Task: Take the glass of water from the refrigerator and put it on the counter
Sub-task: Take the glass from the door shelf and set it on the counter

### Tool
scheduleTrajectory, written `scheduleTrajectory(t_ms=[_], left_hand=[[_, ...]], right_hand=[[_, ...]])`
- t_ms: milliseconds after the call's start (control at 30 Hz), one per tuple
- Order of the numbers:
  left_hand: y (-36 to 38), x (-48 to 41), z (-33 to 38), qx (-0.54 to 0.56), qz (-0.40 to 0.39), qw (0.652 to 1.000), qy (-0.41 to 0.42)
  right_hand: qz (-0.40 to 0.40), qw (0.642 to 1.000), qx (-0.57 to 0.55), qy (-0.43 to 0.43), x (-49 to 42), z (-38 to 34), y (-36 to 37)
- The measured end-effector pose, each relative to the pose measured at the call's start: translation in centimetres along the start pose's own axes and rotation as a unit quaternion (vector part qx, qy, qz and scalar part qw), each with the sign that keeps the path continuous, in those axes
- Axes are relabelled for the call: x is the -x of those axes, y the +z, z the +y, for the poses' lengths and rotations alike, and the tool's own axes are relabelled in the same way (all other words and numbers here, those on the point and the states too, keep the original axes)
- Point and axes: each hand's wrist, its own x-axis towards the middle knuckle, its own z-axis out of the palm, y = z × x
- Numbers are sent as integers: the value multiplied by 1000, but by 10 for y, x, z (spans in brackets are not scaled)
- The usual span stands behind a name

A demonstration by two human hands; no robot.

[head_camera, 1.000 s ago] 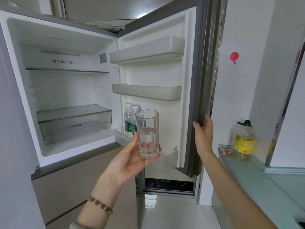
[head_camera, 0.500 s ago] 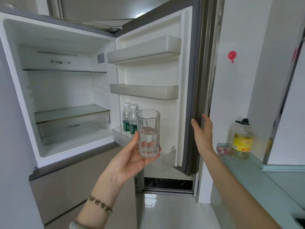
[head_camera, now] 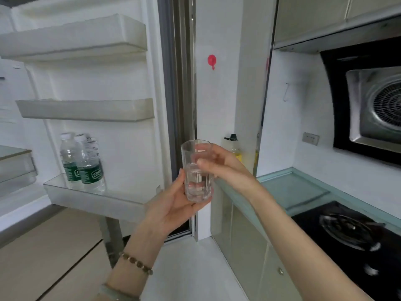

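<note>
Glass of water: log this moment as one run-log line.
phase: handover | glass of water: upright, off counter | left hand: holds base | right hand: fingers around upper part | fridge door: open

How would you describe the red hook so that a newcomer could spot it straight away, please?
Start at the open refrigerator door and move right past its grey edge to the white wall. The red hook sticks there, above the raised glass of water. It is the only red thing on that wall.
</note>
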Motion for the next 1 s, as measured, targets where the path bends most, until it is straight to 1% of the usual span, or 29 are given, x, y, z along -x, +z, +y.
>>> scheduleTrajectory(t_ms=[200,367,500,567,800,1000], left_hand=[[19,-56,-47,-39,-55,995,-67],[37,-118,-93,-28,-62,991,-118],[47,-177,-131,-40,-60,985,-156],[52,-212,-146,-46,-55,984,-166],[78,-346,-192,-15,-34,980,-197],[88,-437,-217,-16,-12,976,-217]], right_hand=[[87,992,71,60,25,27,-54],[161,977,97,95,38,58,-113],[208,965,118,110,40,92,-163],[220,961,122,113,36,110,-192],[253,946,164,121,-1,168,-306],[274,941,146,137,-36,221,-375]])
